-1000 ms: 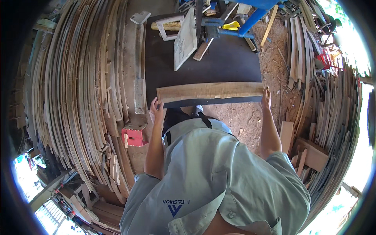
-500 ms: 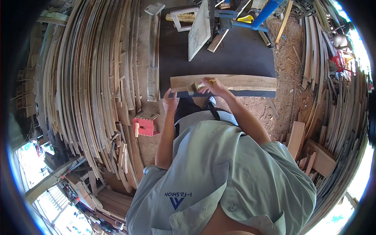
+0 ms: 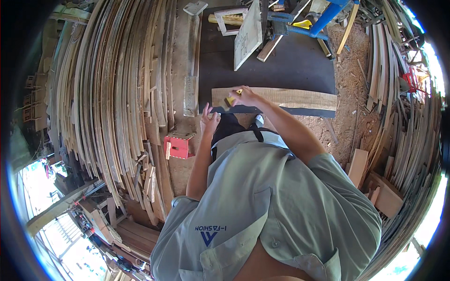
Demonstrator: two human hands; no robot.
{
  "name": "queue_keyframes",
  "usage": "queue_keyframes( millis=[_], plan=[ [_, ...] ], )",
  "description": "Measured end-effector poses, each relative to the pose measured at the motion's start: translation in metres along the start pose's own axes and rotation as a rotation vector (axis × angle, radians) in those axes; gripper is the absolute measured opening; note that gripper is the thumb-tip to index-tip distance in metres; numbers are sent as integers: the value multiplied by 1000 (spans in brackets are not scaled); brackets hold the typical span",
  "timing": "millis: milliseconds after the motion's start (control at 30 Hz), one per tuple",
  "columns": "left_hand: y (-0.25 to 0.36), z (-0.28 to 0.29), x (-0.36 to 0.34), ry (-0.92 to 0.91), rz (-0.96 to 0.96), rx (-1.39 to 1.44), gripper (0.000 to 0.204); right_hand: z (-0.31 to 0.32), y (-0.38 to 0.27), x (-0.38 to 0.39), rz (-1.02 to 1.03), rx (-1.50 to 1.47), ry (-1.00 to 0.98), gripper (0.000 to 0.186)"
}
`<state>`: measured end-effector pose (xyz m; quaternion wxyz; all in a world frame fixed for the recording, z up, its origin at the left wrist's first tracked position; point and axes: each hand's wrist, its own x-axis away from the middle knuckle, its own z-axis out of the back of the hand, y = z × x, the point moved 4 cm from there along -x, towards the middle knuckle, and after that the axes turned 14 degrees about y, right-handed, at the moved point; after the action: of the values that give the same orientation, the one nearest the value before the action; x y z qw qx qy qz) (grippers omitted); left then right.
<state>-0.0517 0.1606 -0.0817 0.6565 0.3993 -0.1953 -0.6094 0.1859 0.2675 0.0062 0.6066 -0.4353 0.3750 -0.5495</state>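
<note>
A paintbrush (image 3: 229,100) with a yellow handle is gripped in my right hand (image 3: 245,97), its bristles pointing down and left at the near side of a long light-brown board (image 3: 290,98). Whether the bristles touch the wood is hard to tell. The board lies flat along the near edge of a dark table (image 3: 267,75). Beside the board's left end, at the table's near edge, my left hand (image 3: 209,121) is raised with its fingers apart and nothing visible in them.
A pale panel (image 3: 248,37), a small white frame (image 3: 227,25) and a blue clamp-like metal frame (image 3: 323,21) stand at the table's far side. Long wood strips (image 3: 117,93) are stacked at left, more (image 3: 408,154) at right. A red stool (image 3: 179,146) sits on the floor.
The whole view has shifted slightly. My right hand has moved the brush leftward along the board towards its left end. My left hand has stayed near that end, its fingers now more spread.
</note>
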Motion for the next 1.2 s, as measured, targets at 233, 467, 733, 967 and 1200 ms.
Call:
queue_keyframes(
  millis=[233, 467, 733, 967, 1200],
  plan=[
    [5, -7, -11, -28, 597, 369, 58, -19, -8, 0, -340, -236, -297, 25],
    [-6, -5, -8, -17, 471, 289, 54, -11, -6, -5, -47, 17, 103, 29],
    [39, 12, -4, -64, 681, 389, 52, -15, -8, 8, -64, -106, 158, 30],
    [47, 15, 1, -93, 584, 340, 46, -4, 4, 25, -138, -45, 166, 34],
    [50, 6, -28, 24, -50, -36, 39, 0, -12, 40, -170, 92, 185, 30]
  ],
)
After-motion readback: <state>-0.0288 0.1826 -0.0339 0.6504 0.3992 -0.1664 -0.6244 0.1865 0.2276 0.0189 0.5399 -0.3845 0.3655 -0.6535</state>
